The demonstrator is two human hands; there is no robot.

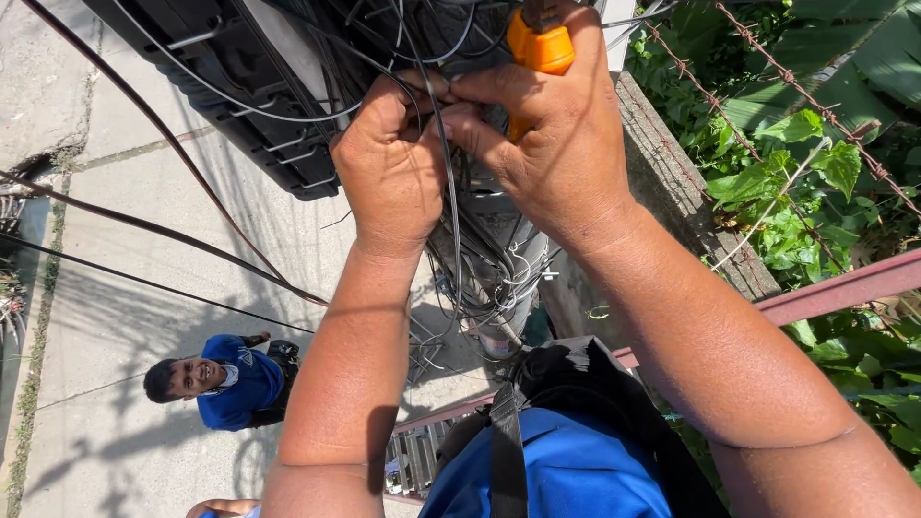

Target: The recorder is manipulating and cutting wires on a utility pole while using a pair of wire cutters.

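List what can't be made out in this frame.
- Tool: only its orange handle shows in the head view; the tip is cut off by the top edge.
- Left hand fingers: curled into the cables, so what they pinch is hidden.
- Black box: its top is cut off by the frame edge.
- Pole base: hidden behind wires and the bag.

person in blue shirt point(230, 384) on pavement point(106, 240) below; barbed wire point(710, 96), green leaves point(796, 182) right.

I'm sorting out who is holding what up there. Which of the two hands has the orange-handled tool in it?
The right hand. The orange-handled tool sticks up out of its grip, while the left hand only pinches the thin dark cables with its fingers.
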